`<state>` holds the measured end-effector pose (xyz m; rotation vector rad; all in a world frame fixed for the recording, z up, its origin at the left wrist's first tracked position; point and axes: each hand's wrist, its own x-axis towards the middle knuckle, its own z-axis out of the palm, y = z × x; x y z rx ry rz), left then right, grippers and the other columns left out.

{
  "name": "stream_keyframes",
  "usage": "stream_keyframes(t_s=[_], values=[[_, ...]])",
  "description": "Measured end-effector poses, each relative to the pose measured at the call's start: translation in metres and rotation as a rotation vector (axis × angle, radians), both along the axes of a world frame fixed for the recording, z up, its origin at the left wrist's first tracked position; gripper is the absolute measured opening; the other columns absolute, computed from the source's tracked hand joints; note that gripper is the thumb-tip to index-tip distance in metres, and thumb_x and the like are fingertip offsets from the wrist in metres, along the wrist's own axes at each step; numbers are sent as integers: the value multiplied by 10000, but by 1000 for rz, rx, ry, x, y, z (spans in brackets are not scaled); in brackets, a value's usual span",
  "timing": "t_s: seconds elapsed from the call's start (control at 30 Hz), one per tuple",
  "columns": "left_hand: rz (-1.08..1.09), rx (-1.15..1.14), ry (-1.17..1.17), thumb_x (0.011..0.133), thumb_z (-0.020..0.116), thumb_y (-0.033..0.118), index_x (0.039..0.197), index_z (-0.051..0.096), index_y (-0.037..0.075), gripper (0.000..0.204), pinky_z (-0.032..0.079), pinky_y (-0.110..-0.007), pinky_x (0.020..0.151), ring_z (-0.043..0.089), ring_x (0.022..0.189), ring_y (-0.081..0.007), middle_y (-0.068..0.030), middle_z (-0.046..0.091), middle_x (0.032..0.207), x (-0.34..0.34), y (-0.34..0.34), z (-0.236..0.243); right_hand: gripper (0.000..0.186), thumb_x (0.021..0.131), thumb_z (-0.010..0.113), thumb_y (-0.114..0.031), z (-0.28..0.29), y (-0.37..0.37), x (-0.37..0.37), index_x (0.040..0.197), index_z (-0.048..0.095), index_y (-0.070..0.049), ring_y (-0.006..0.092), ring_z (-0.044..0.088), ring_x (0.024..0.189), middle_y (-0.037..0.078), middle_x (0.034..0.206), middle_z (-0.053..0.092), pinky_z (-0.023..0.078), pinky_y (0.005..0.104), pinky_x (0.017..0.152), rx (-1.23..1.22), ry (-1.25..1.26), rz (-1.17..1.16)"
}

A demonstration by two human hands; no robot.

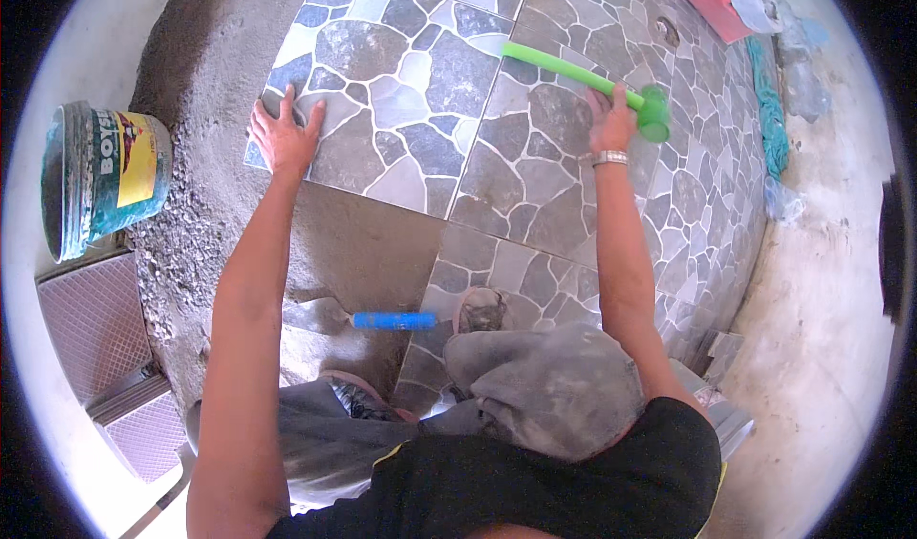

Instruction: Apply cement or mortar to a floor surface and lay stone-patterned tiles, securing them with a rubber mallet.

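My left hand (pixel 287 136) lies with spread fingers on the left edge of a large floor tile (pixel 377 109) with a grey and bluish stone pattern. My right hand (pixel 611 121) is wrapped round the handle of a bright green mallet (pixel 573 69), close to its head. The mallet's head points right, and its handle reaches left across a joint between tiles. A trowel (pixel 394 320) with a blue handle rests near my feet, its greyish blade on the mortar bed (pixel 353 233).
Laid tiles (pixel 707 147) cover the right side, with a round drain (pixel 666 33). Rough mortar (pixel 191 147) runs along the left. A green bucket (pixel 141 195) stands there on its side or tilted, above brown tiles (pixel 94 324). Teal cloth or plastic (pixel 767 109) lies along the right wall.
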<state>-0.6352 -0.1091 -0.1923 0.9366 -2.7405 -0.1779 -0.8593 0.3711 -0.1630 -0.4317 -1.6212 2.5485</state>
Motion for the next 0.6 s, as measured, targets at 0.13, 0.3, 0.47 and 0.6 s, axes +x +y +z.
stream_keyframes(t_s=[0.13,0.3,0.47,0.6], values=[[-20,-10,27,861,575,710,1473,489,285,750,139,-587,1197,198,1458,-470,-300,247,1545,1,0,2,325,981,639,-188,13,-1,4,1171,502,39,300,679,994,146,1130,594,655,434,772,96,48,-64],[23,-7,-27,864,563,718,1478,481,285,756,125,-566,1211,199,1463,-464,-292,247,1554,9,-2,3,297,969,654,-191,36,-23,12,1109,533,42,276,683,955,131,1077,611,665,411,747,230,89,-55],[13,16,-29,874,524,735,1496,457,280,774,108,-583,1208,174,1487,-437,-305,224,1572,0,6,-4,247,962,648,-176,35,6,14,1059,551,29,272,684,940,133,1052,623,657,399,723,170,62,-30],[-104,-25,-32,937,455,683,1539,384,265,736,88,-617,1198,175,1496,-432,-243,223,1607,1,-3,-10,275,1002,579,-275,85,-12,28,932,607,-11,190,677,750,86,880,647,592,337,611,352,137,-13]])
